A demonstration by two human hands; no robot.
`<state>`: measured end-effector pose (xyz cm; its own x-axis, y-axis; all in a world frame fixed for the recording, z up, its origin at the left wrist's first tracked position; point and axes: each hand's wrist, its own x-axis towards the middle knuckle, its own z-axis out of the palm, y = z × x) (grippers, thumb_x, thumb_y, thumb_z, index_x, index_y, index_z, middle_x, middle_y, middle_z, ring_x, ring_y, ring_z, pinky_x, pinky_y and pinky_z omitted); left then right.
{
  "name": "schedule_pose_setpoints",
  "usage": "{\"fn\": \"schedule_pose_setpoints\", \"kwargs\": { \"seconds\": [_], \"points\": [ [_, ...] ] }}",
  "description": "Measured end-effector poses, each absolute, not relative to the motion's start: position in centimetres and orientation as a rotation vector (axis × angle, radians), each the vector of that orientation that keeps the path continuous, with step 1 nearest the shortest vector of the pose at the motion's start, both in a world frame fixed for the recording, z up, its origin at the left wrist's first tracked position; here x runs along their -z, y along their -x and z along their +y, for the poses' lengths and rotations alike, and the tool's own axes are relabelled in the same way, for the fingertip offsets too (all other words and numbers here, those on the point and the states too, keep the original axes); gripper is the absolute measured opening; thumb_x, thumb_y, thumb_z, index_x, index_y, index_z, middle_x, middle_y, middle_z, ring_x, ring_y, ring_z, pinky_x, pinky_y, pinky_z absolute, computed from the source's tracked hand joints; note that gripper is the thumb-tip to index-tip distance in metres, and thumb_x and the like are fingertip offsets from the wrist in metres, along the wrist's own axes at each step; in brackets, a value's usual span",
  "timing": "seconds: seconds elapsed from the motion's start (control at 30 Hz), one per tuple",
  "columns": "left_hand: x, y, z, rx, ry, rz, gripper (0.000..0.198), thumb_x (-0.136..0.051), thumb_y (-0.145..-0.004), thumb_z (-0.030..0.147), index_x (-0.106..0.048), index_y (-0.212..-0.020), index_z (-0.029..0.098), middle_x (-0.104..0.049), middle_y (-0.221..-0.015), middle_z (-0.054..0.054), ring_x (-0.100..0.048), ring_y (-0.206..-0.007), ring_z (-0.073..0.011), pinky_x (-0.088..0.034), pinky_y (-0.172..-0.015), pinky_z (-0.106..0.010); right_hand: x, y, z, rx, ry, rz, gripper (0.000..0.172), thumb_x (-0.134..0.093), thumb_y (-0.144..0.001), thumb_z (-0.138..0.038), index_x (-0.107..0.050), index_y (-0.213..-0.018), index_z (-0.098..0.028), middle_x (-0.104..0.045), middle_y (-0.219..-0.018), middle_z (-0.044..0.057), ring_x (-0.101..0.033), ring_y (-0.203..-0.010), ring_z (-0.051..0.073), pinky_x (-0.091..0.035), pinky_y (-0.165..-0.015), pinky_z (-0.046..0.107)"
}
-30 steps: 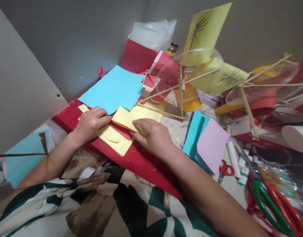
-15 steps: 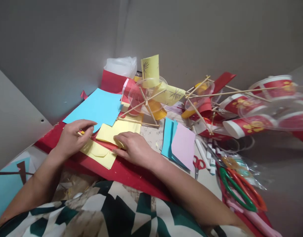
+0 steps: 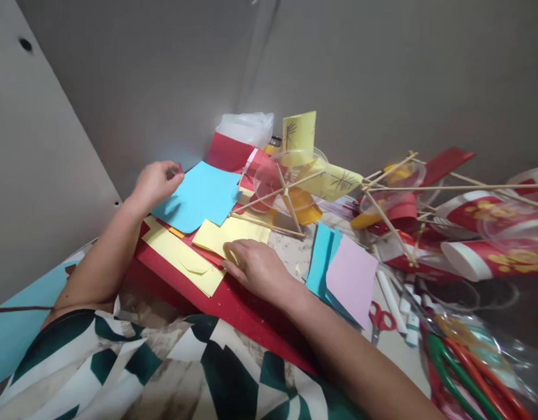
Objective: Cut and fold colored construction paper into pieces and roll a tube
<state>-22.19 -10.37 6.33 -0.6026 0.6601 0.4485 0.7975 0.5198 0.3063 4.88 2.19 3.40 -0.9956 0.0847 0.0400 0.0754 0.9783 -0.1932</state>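
Note:
My left hand (image 3: 157, 184) is at the far left corner of a blue paper sheet (image 3: 203, 198), its fingers pinched on a small red paper scrap (image 3: 180, 167). Beneath the wrist, the blue sheet lies flat with a shadow across it. My right hand (image 3: 262, 268) rests with loosely bent fingers, thumb apart, on a folded yellow paper (image 3: 212, 238). Nearer to me lies a yellow paper strip (image 3: 173, 251) with a flap cut in it. Red paper shows between the yellow pieces.
Right of my right hand lie lilac paper (image 3: 352, 277), blue paper (image 3: 320, 262), red-handled scissors (image 3: 383, 318) and white markers (image 3: 391, 300). Behind stands a stick frame (image 3: 286, 191) with plastic discs. Red paper cups (image 3: 483, 256) and green-handled shears (image 3: 453, 373) are farther right. Grey walls (image 3: 383, 70) enclose the back.
My left hand has moved from the yellow strip up and away to the blue sheet's far corner, taking hold of the red scrap. My right hand stays on the yellow paper. The view has shifted left.

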Motion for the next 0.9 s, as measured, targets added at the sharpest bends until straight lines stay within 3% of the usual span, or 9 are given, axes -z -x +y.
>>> {"fn": "schedule_pose_setpoints", "kwargs": {
  "seconds": [0.07, 0.13, 0.43, 0.67, 0.8, 0.9],
  "points": [
    [-5.8, 21.6, -11.1, 0.456, 1.038, -2.689, 0.036, -0.053, -0.087, 0.04, -0.07, -0.104, 0.013, -0.075, -0.094, -0.02, -0.071, -0.087, -0.0374, -0.052, -0.071, -0.046, -3.2, -4.8, 2.2, -0.286, 0.117, -3.082, 0.02, -0.051, -0.098, -0.034, -0.061, -0.09, -0.019, -0.067, -0.089, 0.007, -0.059, -0.082, 0.02, -0.035, -0.069, 0.031],
    [-5.2, 20.9, -11.7, 0.189, 0.954, -2.843, 0.044, -0.049, -0.089, 0.045, -0.066, -0.112, 0.011, -0.073, -0.101, -0.025, -0.069, -0.096, -0.0422, -0.05, -0.075, -0.048, -3.1, -4.7, 2.2, -0.283, 0.117, -3.085, 0.021, -0.052, -0.098, -0.035, -0.062, -0.092, -0.018, -0.068, -0.091, 0.007, -0.06, -0.083, 0.02, -0.035, -0.07, 0.031],
    [-3.7, 20.3, -12.5, 0.039, 0.982, -2.966, 0.067, -0.047, -0.085, 0.068, -0.059, -0.119, 0.011, -0.071, -0.103, -0.027, -0.067, -0.098, -0.044, -0.046, -0.075, -0.044, -3.1, -4.7, 2.0, -0.306, 0.141, -3.11, 0.022, -0.051, -0.099, -0.035, -0.064, -0.097, -0.017, -0.069, -0.097, 0.009, -0.061, -0.09, 0.022, -0.038, -0.075, 0.032],
    [-3.0, 19.7, -13.4, 0.244, 0.971, -2.888, 0.067, -0.051, -0.086, 0.06, -0.05, -0.135, 0.014, -0.069, -0.113, -0.024, -0.065, -0.104, -0.0422, -0.047, -0.078, -0.044, -2.8, -4.6, 1.9, -0.308, 0.142, -3.1, 0.021, -0.051, -0.099, -0.034, -0.064, -0.098, -0.018, -0.069, -0.098, 0.009, -0.062, -0.093, 0.022, -0.04, -0.077, 0.032],
    [-2.1, 20.2, -13.8, 0.6, 0.91, -2.889, 0.065, -0.061, -0.082, 0.044, -0.051, -0.14, 0.017, -0.069, -0.118, -0.02, -0.065, -0.105, -0.042, -0.048, -0.085, -0.048, -2.4, -4.7, 1.9, -0.326, 0.151, -3.079, 0.019, -0.053, -0.098, -0.033, -0.065, -0.099, -0.018, -0.069, -0.101, 0.01, -0.063, -0.096, 0.023, -0.043, -0.08, 0.032],
    [-1.6, 21.0, -13.9, 0.841, 0.914, -2.872, 0.059, -0.061, -0.08, 0.032, -0.056, -0.137, 0.02, -0.07, -0.116, -0.015, -0.066, -0.104, -0.0359, -0.049, -0.088, -0.044, -2.4, -4.6, 1.9, -0.341, 0.163, -3.067, 0.018, -0.054, -0.097, -0.031, -0.067, -0.1, -0.018, -0.069, -0.104, 0.011, -0.063, -0.098, 0.024, -0.045, -0.082, 0.033]
  ]
}}
